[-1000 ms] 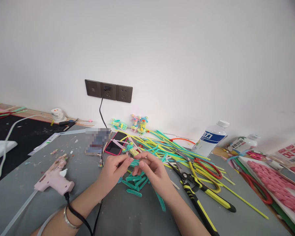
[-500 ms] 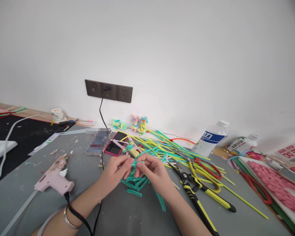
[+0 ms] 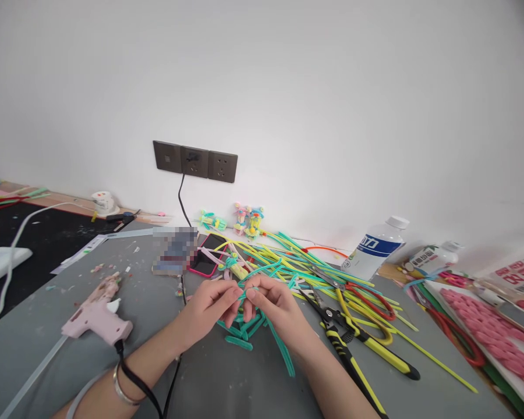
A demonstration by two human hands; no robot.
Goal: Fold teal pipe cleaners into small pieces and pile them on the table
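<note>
Near the middle of the grey table, my left hand (image 3: 213,305) and my right hand (image 3: 273,305) meet, their fingertips pinching a small teal pipe cleaner piece (image 3: 246,291). Most of that piece is hidden by the fingers. Short teal pipe cleaner pieces (image 3: 239,342) lie on the table under and just in front of the hands. A small figure of yellow and teal pipe cleaner (image 3: 236,267) rests right behind my fingertips. Long yellow and green stems (image 3: 305,265) are spread behind and to the right.
A pink glue gun (image 3: 98,317) lies left. Yellow-black pliers (image 3: 344,331) and red-handled scissors (image 3: 371,297) are at right, before a bottle (image 3: 375,247). A phone (image 3: 207,256) and small figures (image 3: 254,221) sit behind. A black cable (image 3: 179,361) runs beside my left forearm.
The fingertips of both hands have drawn closer together around the teal piece, my left hand moving slightly right. The view has shifted very slightly.
</note>
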